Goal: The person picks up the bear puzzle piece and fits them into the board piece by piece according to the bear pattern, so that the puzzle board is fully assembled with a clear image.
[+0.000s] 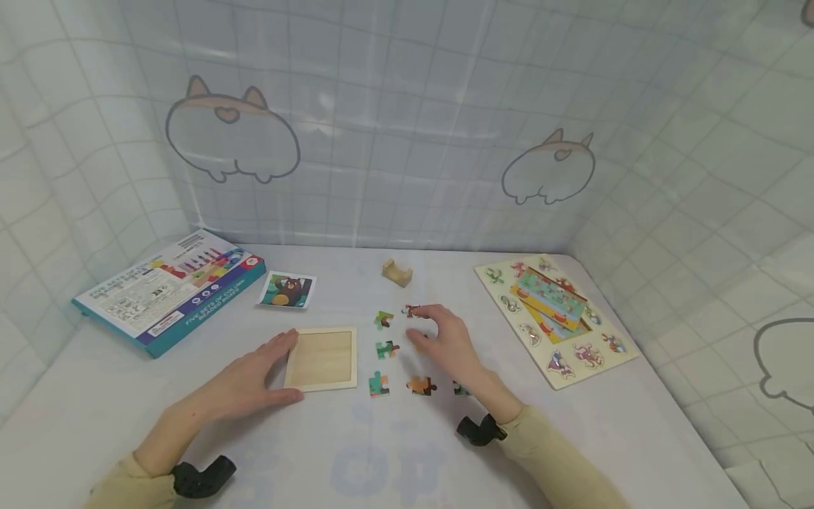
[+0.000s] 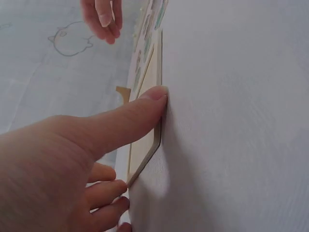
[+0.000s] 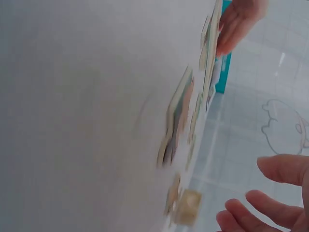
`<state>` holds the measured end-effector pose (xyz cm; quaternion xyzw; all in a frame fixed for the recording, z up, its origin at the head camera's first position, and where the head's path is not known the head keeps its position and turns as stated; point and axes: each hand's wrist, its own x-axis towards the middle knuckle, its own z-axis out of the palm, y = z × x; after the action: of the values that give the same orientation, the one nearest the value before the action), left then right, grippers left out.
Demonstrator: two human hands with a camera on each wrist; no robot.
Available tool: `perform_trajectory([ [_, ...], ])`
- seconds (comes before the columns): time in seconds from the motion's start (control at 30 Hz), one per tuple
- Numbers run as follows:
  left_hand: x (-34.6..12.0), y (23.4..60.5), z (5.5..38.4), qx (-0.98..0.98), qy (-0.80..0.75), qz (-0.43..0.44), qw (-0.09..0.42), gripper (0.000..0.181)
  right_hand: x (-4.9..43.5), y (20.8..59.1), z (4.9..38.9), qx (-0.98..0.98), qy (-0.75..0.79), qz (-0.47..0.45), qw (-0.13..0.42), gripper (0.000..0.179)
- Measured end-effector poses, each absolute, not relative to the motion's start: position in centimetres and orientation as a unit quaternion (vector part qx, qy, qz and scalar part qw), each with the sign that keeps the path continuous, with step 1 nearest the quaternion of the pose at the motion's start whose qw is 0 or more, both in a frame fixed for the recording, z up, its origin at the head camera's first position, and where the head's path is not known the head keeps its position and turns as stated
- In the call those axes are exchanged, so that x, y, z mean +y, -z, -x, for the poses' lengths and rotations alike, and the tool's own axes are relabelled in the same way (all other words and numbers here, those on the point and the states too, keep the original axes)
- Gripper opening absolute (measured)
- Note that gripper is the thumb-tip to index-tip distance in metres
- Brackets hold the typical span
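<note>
Both hands are held with the fingers parted rather than closed. By the left hand (image 1: 251, 385), the square wooden tray (image 1: 353, 357) is touched along its left side, the thumb being laid at the near edge and the fingers being set by the far left corner. By the right hand (image 1: 448, 346), held just above the loose puzzle pieces (image 1: 386, 350), nothing is seen to be gripped; a gap is left between its thumb and index finger, and one small piece is placed just beside the index fingertip.

Three of the pieces are lined up in a column just to the right of the tray; others are spread further right, some being partly hidden by the right hand. Within the tray's raised rim, a plain wooden floor is shown.

Beyond the tray, a bear picture card (image 1: 289, 290) is laid flat, near a white and teal box (image 1: 191, 283) set at the left. A small wooden holder (image 1: 397, 273) is stood beyond the pieces. At the right, a pale board (image 1: 543, 353) printed with small figures is topped by overlapping colourful cards (image 1: 553, 300). On each wrist, a black device (image 1: 203, 478) is worn beside a beige sleeve (image 1: 559, 452)
</note>
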<state>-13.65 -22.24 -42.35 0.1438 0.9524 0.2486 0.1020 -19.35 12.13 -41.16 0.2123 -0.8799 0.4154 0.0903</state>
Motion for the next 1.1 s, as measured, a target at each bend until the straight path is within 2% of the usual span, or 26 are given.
perform_trajectory([
  [0.23, -22.8, 42.5, 13.9, 0.945, -0.275, -0.148, 0.097, 0.11, 10.1, 41.9, 20.3, -0.852, -0.492, -0.177, 0.028, 0.034],
  [0.37, -22.8, 42.6, 13.9, 0.946, -0.271, -0.145, 0.097, 0.109, 9.3, 42.6, 21.0, -0.861, -0.481, -0.164, 0.013, 0.035],
  [0.7, -22.8, 43.0, 14.0, 0.948, -0.271, -0.144, 0.088, 0.107, 8.0, 43.8, 22.9, -0.905, -0.385, -0.168, 0.07, 0.031],
  [1.1, -23.3, 43.1, 14.0, 0.942, -0.285, -0.154, 0.092, 0.099, 7.8, 44.8, 23.3, -0.905, -0.378, -0.177, 0.078, 0.024],
])
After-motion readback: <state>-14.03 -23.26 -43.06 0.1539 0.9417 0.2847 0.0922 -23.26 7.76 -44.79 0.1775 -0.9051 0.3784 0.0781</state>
